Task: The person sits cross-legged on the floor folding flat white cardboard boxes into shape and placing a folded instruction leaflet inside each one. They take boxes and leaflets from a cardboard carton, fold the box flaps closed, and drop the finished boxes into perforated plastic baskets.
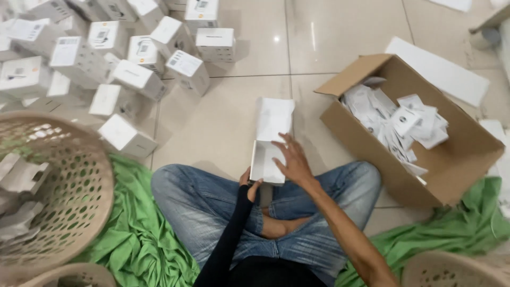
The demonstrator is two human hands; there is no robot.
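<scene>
Two hands on one open white box (268, 159), and we sit cross-legged on the tiled floor (223, 122) with it at our knees.

Our right hand (293, 162) lies flat on the box's tray with its fingers (284, 143) spread, seemingly to steady it, while the hinged lid stands open away from us. Our left hand (248, 183), in a black sleeve, grips the near left corner from below, fingers curled round the edge. To our right a cardboard carton (451, 165) stands open, part full of small white paper packets (404, 125). Ahead on the left lies a heap of closed white boxes (122, 58). A perforated beige basket (79, 186) at our left holds white moulded inserts (18, 178). A green cloth (138, 234) spreads under us.
</scene>
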